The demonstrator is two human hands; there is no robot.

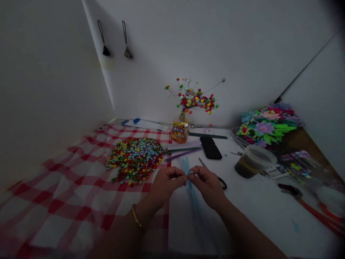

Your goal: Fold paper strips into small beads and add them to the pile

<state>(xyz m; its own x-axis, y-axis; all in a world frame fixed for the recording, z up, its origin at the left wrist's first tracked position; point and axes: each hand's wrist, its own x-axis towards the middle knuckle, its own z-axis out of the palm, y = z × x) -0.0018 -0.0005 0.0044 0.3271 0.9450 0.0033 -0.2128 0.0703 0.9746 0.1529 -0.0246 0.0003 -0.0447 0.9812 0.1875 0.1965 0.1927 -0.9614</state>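
Note:
My left hand [165, 183] and my right hand [207, 184] meet above the table, fingertips pinched together on a small folded piece of light blue paper strip [190, 173]. More light blue strips [195, 207] lie on the white surface under my hands. A heap of small coloured paper stars [134, 158] lies on the red-checked cloth [67, 201] just left of my left hand. A gold bangle sits on my left wrist.
A bottle vase [180, 130] with star-tipped stems stands at the back. Nearby lie a black phone [210, 148], scissors [212, 173], green and purple strips [183, 152], a lidded plastic tub [254, 161], paper flowers [266, 126] and a red-handled tool [309, 207].

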